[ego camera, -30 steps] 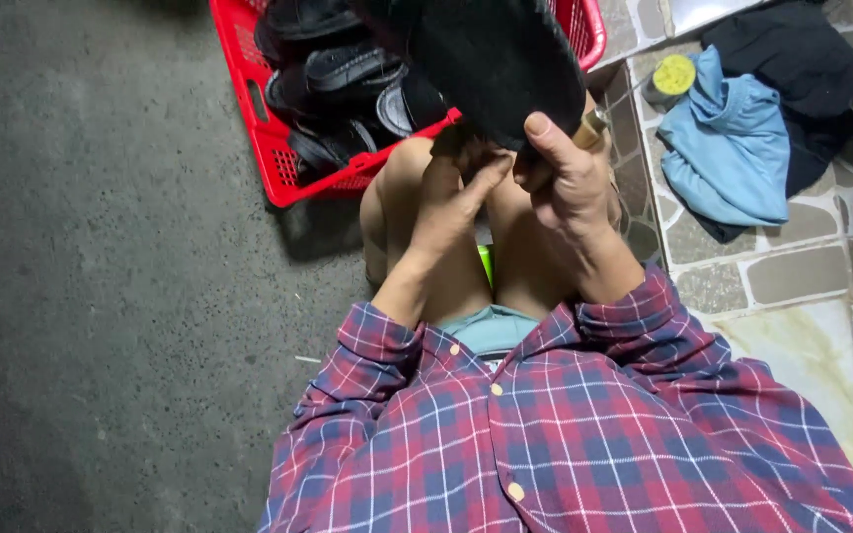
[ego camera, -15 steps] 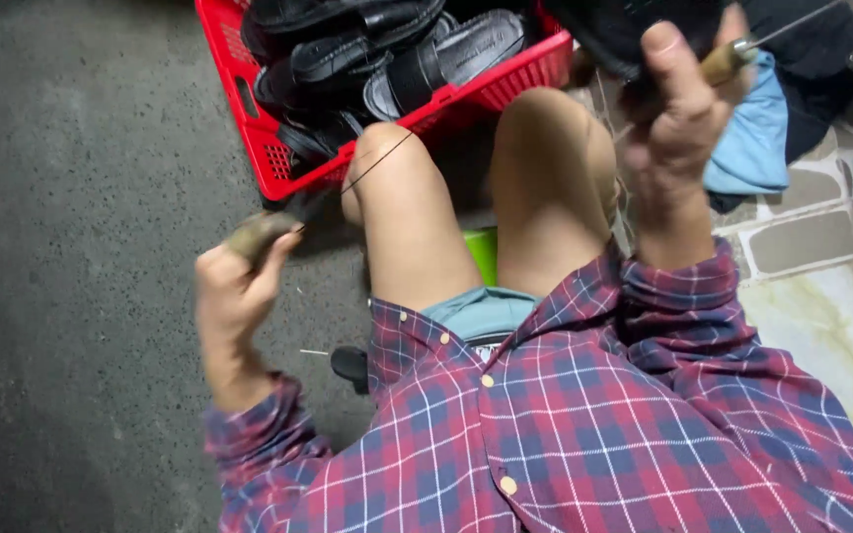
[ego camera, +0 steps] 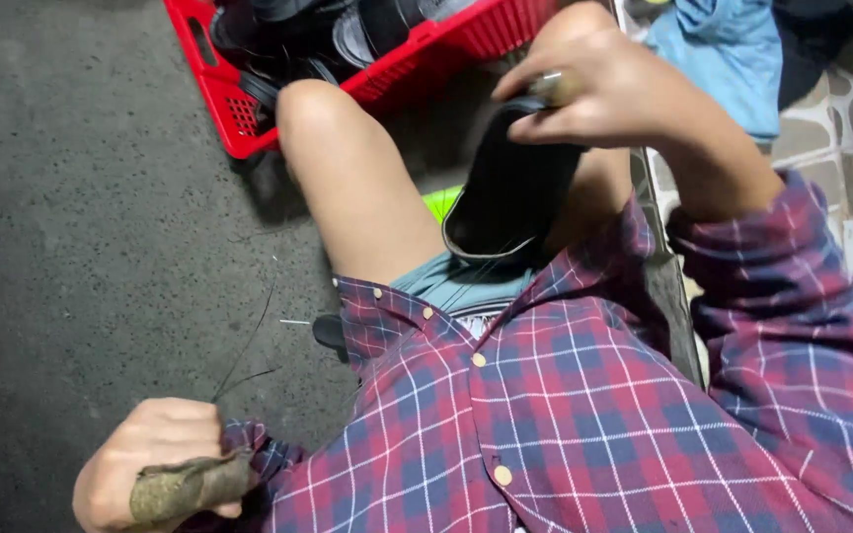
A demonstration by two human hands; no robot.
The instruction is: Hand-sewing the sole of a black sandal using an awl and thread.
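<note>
The right hand (ego camera: 604, 94) has its fingers (ego camera: 545, 123) closed over the upper end of a black shoe (ego camera: 510, 192), pinching a small metal-tipped tool (ego camera: 557, 87) against it, while the shoe's lower end rests in the lap between the bare knees. The left hand (ego camera: 155, 469) is drawn far back to the side, its fingers curled into a fist around a worn, cloth-wrapped handle (ego camera: 190, 486), and thin dark thread (ego camera: 249, 345) trails from near it toward the shoe. With the thread pulled out this far, a hard tug could snap it or tear it through the sole's edge, and the shoe, pinned at one end only, could twist or slip off the lap onto the concrete floor (ego camera: 101, 227). The loose thread ends could also tangle or snag on the checked shirt (ego camera: 565, 415). The red basket (ego camera: 249, 109) of other shoes sits just beyond the knee, and a blue cloth (ego camera: 733, 54) lies apart on the tiles.
</note>
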